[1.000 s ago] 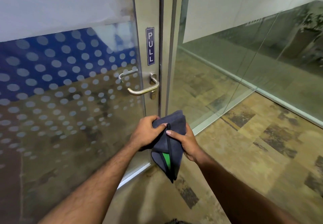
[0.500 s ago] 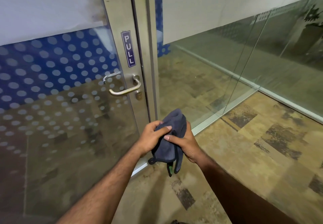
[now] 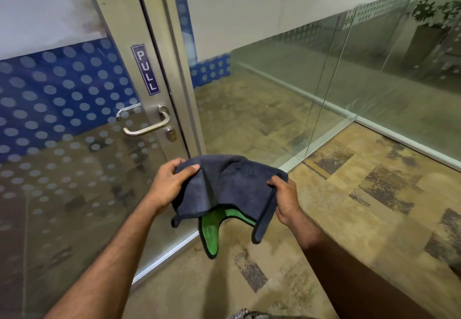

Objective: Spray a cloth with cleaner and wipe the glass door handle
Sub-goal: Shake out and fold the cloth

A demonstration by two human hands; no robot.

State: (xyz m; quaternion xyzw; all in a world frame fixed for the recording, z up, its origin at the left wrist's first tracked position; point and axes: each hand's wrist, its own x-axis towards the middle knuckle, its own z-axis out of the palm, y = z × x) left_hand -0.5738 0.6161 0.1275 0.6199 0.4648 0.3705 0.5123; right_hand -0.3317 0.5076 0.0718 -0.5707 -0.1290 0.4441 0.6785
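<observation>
A dark blue cloth (image 3: 228,185) with a green underside hangs spread between both hands at the middle of the head view. My left hand (image 3: 168,185) pinches its left edge and my right hand (image 3: 287,200) grips its right edge. The metal lever handle (image 3: 147,125) sits on the glass door's steel stile, up and to the left of the cloth, well apart from both hands. No spray bottle is in view.
The glass door (image 3: 62,169) with frosted dots and a PULL sign (image 3: 145,69) fills the left. A door frame (image 3: 184,94) stands beside it, and fixed glass panels (image 3: 324,82) run to the right. Patterned carpet floor (image 3: 349,206) lies below.
My hands have pulled apart and opened the bunched cloth out wide. The view has swung right, so the door and handle sit further left.
</observation>
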